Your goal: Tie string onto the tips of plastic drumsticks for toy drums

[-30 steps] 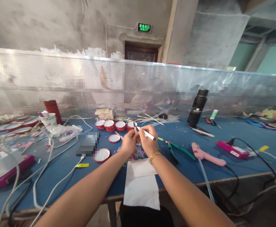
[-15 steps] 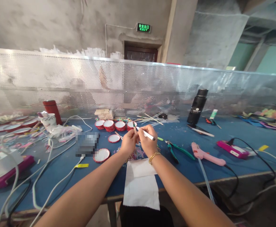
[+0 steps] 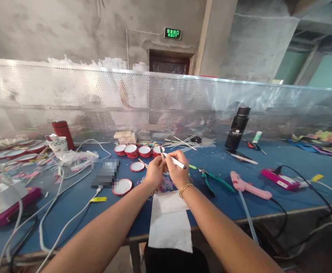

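My left hand (image 3: 154, 171) is closed, pinching a thin wooden stick (image 3: 162, 152) that is dark green at its upper end. A white marker pen (image 3: 178, 162) with a black end lies in the closed grip of my right hand (image 3: 180, 171). Its tip side points at the stick, but whether the two touch is hard to make out. Both hands are side by side above a tangle of coloured threads (image 3: 166, 185). Below them a white cloth or paper sheet (image 3: 170, 223) hangs over the table edge. Two red-rimmed lids, a nearer lid (image 3: 122, 187) and a farther lid (image 3: 137, 167), lie left of my hands.
Stacked red lids (image 3: 131, 151) stand beyond the hands. To the right are green-handled pliers (image 3: 214, 181), a pink glue gun (image 3: 249, 185), a black bottle (image 3: 238, 129) and a magenta power strip (image 3: 281, 179). A phone (image 3: 104, 173) and white cables lie left.
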The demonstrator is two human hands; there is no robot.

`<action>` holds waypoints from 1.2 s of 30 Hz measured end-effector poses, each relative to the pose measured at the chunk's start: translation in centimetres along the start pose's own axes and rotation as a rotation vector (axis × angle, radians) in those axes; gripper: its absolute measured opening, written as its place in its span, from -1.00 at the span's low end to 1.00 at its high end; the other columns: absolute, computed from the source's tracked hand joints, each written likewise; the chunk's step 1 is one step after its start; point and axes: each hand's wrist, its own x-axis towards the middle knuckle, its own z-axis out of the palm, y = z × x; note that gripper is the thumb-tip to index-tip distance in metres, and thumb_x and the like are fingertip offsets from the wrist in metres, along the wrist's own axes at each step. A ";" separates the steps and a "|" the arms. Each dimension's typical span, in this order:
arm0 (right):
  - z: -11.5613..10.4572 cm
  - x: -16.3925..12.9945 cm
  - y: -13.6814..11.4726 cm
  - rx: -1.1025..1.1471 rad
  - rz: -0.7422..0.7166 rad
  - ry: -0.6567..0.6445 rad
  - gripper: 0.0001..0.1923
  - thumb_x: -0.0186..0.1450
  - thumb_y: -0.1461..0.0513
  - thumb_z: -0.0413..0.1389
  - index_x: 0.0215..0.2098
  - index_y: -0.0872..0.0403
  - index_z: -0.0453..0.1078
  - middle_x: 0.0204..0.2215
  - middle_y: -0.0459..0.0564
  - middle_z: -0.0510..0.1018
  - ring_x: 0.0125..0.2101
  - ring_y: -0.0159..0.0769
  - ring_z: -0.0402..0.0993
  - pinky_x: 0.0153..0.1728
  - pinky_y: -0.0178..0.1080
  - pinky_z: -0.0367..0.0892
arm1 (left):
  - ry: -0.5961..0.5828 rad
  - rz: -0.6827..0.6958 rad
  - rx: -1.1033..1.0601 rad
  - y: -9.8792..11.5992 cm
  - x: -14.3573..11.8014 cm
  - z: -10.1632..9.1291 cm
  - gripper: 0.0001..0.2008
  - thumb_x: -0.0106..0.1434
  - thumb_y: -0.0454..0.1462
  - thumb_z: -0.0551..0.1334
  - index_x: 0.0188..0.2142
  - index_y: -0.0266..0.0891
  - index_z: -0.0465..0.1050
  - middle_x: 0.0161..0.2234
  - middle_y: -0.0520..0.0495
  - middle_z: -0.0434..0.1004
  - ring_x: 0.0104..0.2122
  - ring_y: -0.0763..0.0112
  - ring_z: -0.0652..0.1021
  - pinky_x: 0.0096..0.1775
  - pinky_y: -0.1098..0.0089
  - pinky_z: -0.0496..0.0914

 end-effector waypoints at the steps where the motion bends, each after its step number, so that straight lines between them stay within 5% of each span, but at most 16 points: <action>1: 0.0 0.0 0.0 0.004 -0.002 -0.013 -0.81 0.25 0.09 0.15 -0.42 0.00 0.31 -0.54 -0.13 0.48 -0.52 -0.31 0.39 -0.44 -0.26 0.33 | -0.005 0.006 -0.015 0.0 0.0 0.0 -0.61 0.12 -0.01 0.37 -0.54 -0.21 0.30 -0.61 0.09 0.29 -0.54 0.50 0.32 -0.47 0.46 0.21; 36: 0.0 0.2 0.3 -0.033 0.000 0.039 -0.82 0.26 0.09 0.14 -0.42 0.00 0.32 -0.53 -0.13 0.49 -0.50 -0.29 0.41 -0.42 -0.25 0.33 | 0.010 -0.022 0.014 0.6 0.0 0.1 -0.61 0.10 0.01 0.39 -0.49 -0.23 0.35 -0.61 0.11 0.31 -0.59 0.54 0.28 -0.52 0.48 0.15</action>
